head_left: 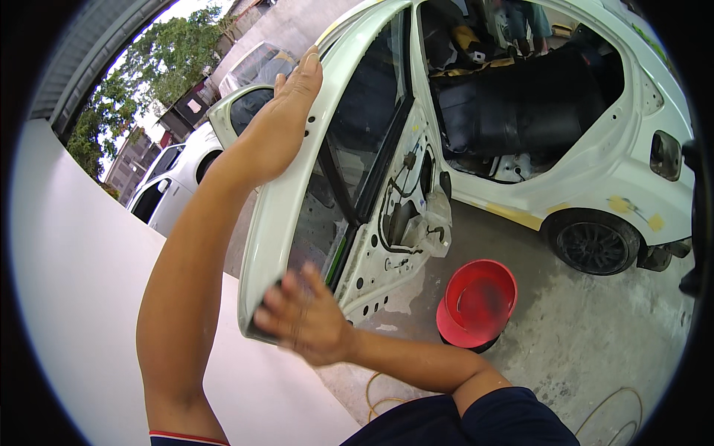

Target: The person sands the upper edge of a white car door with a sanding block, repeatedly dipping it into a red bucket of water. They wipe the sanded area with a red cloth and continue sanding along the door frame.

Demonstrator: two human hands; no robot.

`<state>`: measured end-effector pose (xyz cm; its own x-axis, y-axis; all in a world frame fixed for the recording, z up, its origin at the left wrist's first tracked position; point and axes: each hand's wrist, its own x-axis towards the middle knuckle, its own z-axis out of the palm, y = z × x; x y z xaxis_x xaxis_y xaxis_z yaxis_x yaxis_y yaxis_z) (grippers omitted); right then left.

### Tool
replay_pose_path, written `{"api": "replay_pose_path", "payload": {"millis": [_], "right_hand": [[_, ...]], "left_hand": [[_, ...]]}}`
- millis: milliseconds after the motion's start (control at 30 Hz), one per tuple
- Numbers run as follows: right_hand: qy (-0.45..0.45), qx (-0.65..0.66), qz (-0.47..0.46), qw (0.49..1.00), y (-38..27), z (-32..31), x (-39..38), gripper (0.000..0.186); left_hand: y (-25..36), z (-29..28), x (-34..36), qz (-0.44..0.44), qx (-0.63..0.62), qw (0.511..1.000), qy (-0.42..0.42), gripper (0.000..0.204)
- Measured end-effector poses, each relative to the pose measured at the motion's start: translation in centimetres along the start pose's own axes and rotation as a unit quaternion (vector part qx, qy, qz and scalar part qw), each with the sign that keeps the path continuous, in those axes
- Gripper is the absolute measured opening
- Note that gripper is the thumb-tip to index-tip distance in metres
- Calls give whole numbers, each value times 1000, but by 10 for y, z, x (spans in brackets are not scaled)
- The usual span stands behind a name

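Note:
A pale greenish-white car door [262,253] stands swung out from the car body, its inner side bare with wires and holes showing. My left hand [286,111] lies along the upper part of the door's window frame, fingers stretched out. At the door's lower outer corner is my right hand [305,316], blurred, its fingers bent over something dark against the painted edge. What that dark thing is, I cannot make out. Beside my left wrist sits the side mirror [242,108]. Loose clear plastic sheeting [433,230] hangs from the door's inner side.
Red basins or buckets [476,301] stand on the concrete floor right of the door. The car body [513,201] has yellowish patches and a dark seat [520,104] inside. A white wall [89,297] runs along my left. Another person's legs [528,26] show beyond the car. A yellow hose [375,398] lies below.

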<state>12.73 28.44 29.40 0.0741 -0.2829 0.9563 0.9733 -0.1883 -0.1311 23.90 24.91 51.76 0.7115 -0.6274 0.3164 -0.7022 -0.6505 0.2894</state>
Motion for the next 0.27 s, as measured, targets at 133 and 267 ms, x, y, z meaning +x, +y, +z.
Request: {"api": "replay_pose_path", "payload": {"millis": [133,267], "right_hand": [[-18,-90,-18,996,56,-18,24,52],[-5,-156,-46,987,66,-14,44,54]], "left_hand": [[0,2,-1,10,-19,1000,1,84],[-6,-1,2,58,17,998,-10,81]]}}
